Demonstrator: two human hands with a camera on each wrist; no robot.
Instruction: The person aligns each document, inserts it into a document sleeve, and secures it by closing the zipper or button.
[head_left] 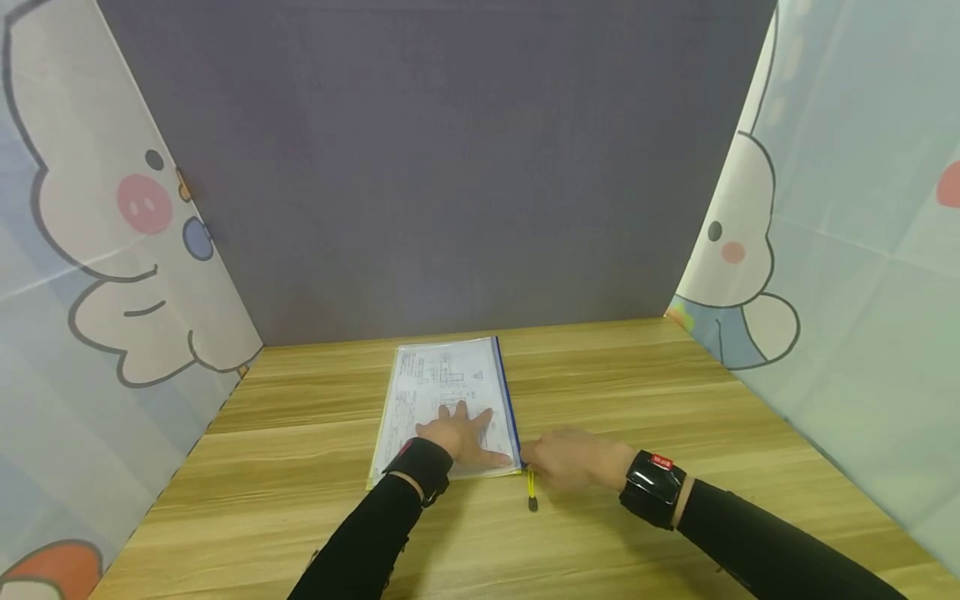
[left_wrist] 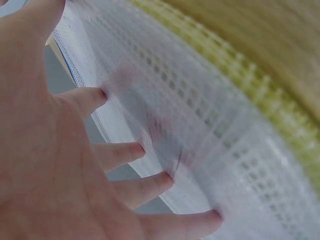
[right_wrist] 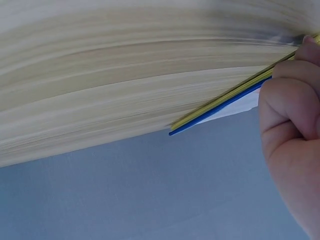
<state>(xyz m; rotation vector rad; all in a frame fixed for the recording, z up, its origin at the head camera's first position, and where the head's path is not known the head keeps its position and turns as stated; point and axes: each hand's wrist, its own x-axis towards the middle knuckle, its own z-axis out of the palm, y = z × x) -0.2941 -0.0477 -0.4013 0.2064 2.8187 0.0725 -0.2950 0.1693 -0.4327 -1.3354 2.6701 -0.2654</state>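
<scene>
A clear mesh zipper pouch (head_left: 408, 400) with yellow edging and a blue zip strip (head_left: 507, 392) lies flat on the wooden table. Printed sheets with line drawings show through it. My left hand (head_left: 459, 437) rests on its lower right part with the fingers spread, and in the left wrist view the fingertips press into the mesh (left_wrist: 200, 120). At the lower right corner, where the blue strip ends, the curled fingers of my right hand (head_left: 570, 458) grip the edge. A yellow cord (head_left: 531, 482) with a dark end hangs beside them. The exact pinch point is hidden.
The wooden table (head_left: 637, 375) reaches back to a dark grey panel (head_left: 457, 167). Light printed sheets with cartoon animals form the left wall (head_left: 45, 350) and right wall (head_left: 862, 333).
</scene>
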